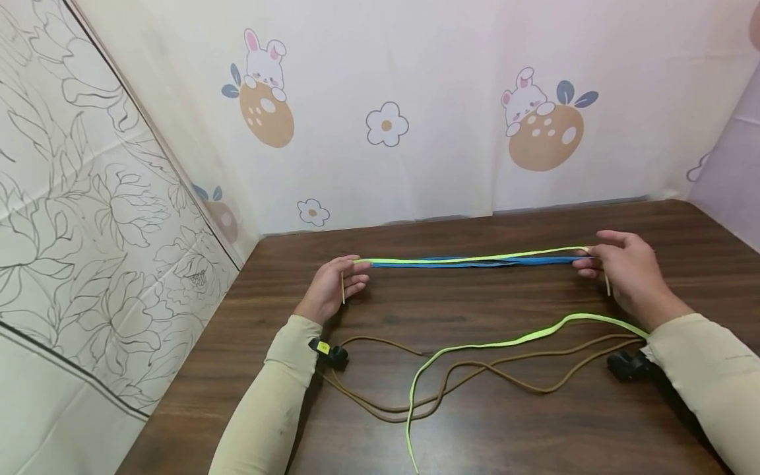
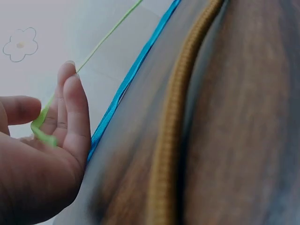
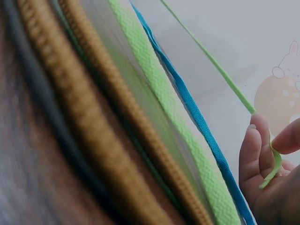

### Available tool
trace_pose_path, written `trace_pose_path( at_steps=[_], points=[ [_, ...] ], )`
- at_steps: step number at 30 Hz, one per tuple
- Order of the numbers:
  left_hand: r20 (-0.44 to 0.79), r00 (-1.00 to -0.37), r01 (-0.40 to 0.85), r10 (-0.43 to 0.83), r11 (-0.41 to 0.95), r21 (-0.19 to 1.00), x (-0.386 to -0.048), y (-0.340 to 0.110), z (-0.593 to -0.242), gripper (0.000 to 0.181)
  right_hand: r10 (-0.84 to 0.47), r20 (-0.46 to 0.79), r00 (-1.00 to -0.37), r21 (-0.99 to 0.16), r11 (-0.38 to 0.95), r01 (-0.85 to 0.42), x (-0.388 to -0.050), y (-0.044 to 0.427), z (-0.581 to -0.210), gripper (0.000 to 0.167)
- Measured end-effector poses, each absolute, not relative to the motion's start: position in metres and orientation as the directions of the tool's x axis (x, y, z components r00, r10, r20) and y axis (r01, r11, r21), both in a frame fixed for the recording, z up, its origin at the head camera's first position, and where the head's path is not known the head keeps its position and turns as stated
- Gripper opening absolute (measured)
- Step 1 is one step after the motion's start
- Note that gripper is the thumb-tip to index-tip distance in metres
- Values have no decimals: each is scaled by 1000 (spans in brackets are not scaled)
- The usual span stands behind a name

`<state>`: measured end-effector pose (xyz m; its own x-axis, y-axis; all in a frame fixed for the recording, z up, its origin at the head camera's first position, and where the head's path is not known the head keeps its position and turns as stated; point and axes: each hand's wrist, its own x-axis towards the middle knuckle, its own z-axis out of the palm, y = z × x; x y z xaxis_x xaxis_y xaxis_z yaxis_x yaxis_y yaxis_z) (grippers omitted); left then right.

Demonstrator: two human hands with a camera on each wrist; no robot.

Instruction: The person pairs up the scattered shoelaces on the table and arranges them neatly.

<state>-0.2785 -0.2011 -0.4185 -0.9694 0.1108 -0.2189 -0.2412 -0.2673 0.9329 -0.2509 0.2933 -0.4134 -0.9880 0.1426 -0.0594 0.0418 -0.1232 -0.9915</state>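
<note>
A neon yellow-green shoelace (image 1: 475, 258) is stretched between my two hands over the far part of the table. My left hand (image 1: 335, 280) pinches it on the left, and a short end hangs below the fingers. At the other side my right hand (image 1: 632, 270) pinches it between thumb and fingers, with another short tail dropping down. Blue laces (image 1: 522, 262) run along the tabletop just under the stretched one; the left wrist view shows the blue lace (image 2: 125, 84) passing beyond my fingers, apart from them.
Nearer on the brown wooden table (image 1: 522, 442) lie a second yellow-green shoelace (image 1: 505, 343) and a loosely looped brown cord (image 1: 451, 389), partly crossing. Both reach toward my right wrist. Behind the table hangs a wall cloth (image 1: 439, 165) with printed rabbits and flowers.
</note>
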Motion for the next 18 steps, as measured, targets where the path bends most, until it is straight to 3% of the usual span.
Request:
trace_pose_path(
  at_steps=[5,10,18],
  points=[
    [-215,-973,-232,87,-348,909,-278,-205,-417,33,134,-66,-989,-995,-79,56,-252,294,-413,67],
    [-192,-979,-206,76,-368,907,-278,-208,-417,33,124,-54,-991,-998,-30,51,-252,294,-414,66],
    [-177,-984,-176,32,-372,911,-278,-212,-417,33,173,-21,-985,-999,20,25,-251,294,-417,18]
  ],
)
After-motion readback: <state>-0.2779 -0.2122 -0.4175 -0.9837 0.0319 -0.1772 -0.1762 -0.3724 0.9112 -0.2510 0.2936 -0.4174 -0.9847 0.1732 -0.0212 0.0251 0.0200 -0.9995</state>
